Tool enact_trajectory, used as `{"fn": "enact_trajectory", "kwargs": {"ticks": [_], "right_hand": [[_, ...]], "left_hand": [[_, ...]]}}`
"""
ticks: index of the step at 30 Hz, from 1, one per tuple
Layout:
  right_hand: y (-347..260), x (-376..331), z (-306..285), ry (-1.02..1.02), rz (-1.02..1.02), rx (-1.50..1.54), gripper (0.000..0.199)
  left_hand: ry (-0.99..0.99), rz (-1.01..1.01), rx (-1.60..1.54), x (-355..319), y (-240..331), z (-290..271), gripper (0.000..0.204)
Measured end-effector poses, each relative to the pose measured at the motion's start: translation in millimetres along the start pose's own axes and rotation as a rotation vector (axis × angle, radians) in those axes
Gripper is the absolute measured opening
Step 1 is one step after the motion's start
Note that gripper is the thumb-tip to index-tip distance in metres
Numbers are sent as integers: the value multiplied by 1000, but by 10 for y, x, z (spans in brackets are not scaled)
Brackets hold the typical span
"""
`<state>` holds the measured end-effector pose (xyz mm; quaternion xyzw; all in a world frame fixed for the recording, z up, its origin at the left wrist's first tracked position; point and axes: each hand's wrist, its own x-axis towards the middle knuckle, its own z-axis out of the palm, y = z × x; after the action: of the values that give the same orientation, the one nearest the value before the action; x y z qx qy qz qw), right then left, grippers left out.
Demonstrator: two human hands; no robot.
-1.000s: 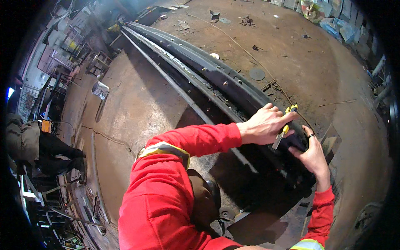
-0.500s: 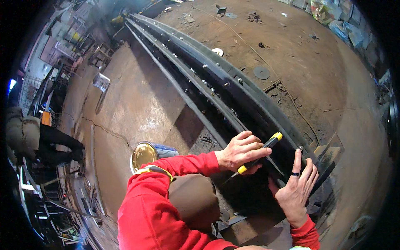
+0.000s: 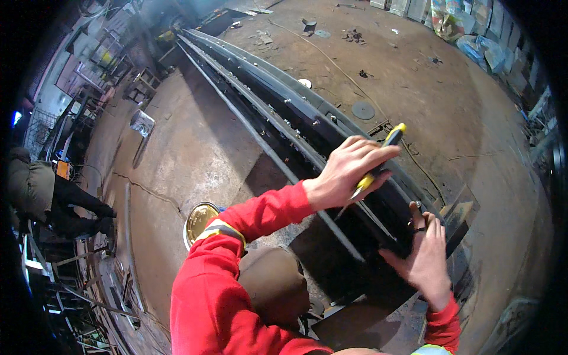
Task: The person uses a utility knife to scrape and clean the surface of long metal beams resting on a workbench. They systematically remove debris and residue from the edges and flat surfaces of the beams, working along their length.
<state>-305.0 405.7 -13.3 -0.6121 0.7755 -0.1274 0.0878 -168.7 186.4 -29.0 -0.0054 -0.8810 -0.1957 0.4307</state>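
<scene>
My left hand (image 3: 349, 168) is closed around a screwdriver (image 3: 391, 138) with a yellow and black handle, its shaft slanting down toward me. It is held just over a long dark steel beam (image 3: 305, 123) with raised lengthwise edges, which runs from near me to the far left. Small bolts stick up along the beam. My right hand (image 3: 427, 257), wearing a dark ring, rests at the near end with thumb and fingers apart. Its index fingertip is by a bolt (image 3: 418, 204); the other fingers are partly hidden.
A round open can (image 3: 188, 228) of golden-brown liquid stands left of my arm. Farther off is a metal bucket (image 3: 142, 122). A person (image 3: 35, 186) bends over at the left, near scrap metal. A grey disc (image 3: 362, 110) and a cable (image 3: 426, 173) lie beyond the beam.
My left hand has lifted and moved away from me along the beam with the screwdriver. My right hand stays at the near end, its index finger now more bent by the bolt.
</scene>
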Motion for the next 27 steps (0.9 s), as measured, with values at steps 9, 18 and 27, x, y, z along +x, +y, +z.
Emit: {"fn": "enact_trajectory", "kwargs": {"ticks": [9, 18, 27], "right_hand": [[865, 575, 97, -339, 183, 667, 94], [591, 480, 20, -128, 228, 639, 85], [1, 101, 95, 112, 68, 43, 105]], "left_hand": [[-452, -158, 45, 33, -68, 374, 46], [-364, -85, 72, -52, -30, 306, 49], [-109, 45, -78, -755, 42, 169, 58]]}}
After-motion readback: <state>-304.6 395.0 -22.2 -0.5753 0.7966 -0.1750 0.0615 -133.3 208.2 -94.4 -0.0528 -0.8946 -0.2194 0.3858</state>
